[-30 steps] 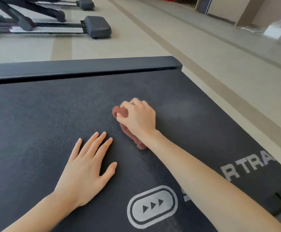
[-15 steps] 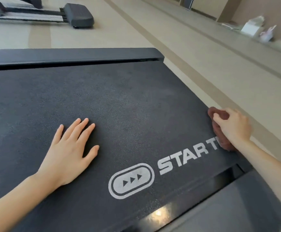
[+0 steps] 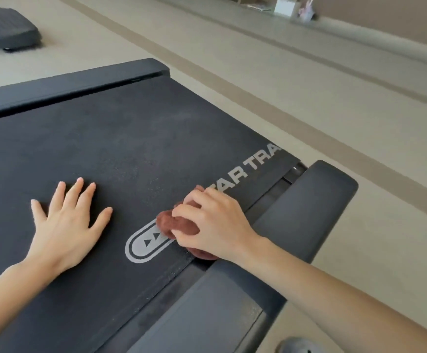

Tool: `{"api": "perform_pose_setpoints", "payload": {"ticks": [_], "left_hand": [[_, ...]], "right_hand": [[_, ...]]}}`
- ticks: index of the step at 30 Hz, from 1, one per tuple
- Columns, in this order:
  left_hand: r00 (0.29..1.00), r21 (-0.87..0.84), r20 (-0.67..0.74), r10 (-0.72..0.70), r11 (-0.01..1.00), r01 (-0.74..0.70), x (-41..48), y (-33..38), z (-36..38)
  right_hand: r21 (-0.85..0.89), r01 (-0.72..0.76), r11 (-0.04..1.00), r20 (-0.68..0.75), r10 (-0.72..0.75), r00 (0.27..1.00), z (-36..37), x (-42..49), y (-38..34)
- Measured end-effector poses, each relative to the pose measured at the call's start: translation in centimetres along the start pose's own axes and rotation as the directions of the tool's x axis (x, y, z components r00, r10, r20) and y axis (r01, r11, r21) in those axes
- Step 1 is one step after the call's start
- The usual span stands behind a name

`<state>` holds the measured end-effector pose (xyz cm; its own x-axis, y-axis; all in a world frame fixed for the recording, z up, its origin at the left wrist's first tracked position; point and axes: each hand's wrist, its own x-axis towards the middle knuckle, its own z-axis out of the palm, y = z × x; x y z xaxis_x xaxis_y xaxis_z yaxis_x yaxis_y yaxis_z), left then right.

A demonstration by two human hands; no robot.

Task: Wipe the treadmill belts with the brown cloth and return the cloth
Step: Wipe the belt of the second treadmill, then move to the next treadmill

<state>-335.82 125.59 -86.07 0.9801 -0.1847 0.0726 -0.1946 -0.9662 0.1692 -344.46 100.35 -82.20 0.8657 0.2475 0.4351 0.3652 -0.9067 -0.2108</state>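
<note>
A black treadmill belt [image 3: 120, 154] with a white arrow logo and lettering fills the middle of the view. My right hand [image 3: 215, 225] grips the bunched brown cloth [image 3: 175, 224] and presses it on the belt beside the logo, near the belt's end. My left hand [image 3: 67, 220] lies flat on the belt with fingers spread, a short way left of the cloth.
The treadmill's dark end cover [image 3: 301, 207] runs along the belt's near right edge and a side rail [image 3: 75, 82] along its far edge. Beige floor lies to the right. Another machine's dark base [image 3: 8, 29] sits at the top left. A ledge with small items [image 3: 294, 7] is far right.
My right hand has swept the cloth from the belt's right edge back left to the arrow logo. The view has shifted; my left hand stays flat on the belt.
</note>
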Motion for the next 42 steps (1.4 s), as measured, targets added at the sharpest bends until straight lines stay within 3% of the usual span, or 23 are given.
{"api": "perform_pose_setpoints", "payload": {"ticks": [2, 6, 11, 16, 23, 28, 37, 42], "left_hand": [[0.997, -0.017, 0.029, 0.067, 0.998, -0.067, 0.1, 1.3, -0.4], [0.961, -0.075, 0.081, 0.264, 0.963, -0.258, 0.1, 7.2, -0.4], [0.896, -0.136, 0.194, 0.400, 0.915, -0.379, -0.2, 16.5, 0.8], [0.785, -0.237, 0.169, 0.596, 0.797, -0.555, -2.0, 23.7, 1.3], [0.554, -0.069, 0.147, 0.819, 0.568, -0.820, -5.4, 34.0, 2.7], [0.525, 0.008, 0.167, 0.835, 0.531, -0.847, -6.6, 40.5, 3.8], [0.344, -0.093, 0.077, 0.936, 0.351, -0.932, -9.8, 56.8, 3.1], [0.224, -0.098, 0.107, 0.969, 0.235, -0.967, -12.3, 66.1, 3.2]], "right_hand": [[0.066, -0.109, 0.992, -0.071, 0.114, 0.991, -2.1, -0.2, 0.0], [0.126, -0.351, 0.928, -0.254, 0.372, 0.893, -8.1, -2.8, 3.4], [0.040, -0.586, 0.809, -0.239, 0.578, 0.781, -13.5, -11.1, 8.5], [-0.026, -0.733, 0.680, -0.258, 0.704, 0.662, -15.9, -18.4, 10.5], [-0.075, -0.800, 0.595, -0.317, 0.747, 0.585, -18.4, -25.4, 12.5], [-0.049, -0.849, 0.526, -0.375, 0.778, 0.504, -21.2, -30.9, 15.3], [0.010, -0.893, 0.451, -0.445, 0.801, 0.400, -28.9, -39.2, 24.4], [0.074, -0.927, 0.367, -0.481, 0.827, 0.289, -33.9, -43.9, 28.7]]}}
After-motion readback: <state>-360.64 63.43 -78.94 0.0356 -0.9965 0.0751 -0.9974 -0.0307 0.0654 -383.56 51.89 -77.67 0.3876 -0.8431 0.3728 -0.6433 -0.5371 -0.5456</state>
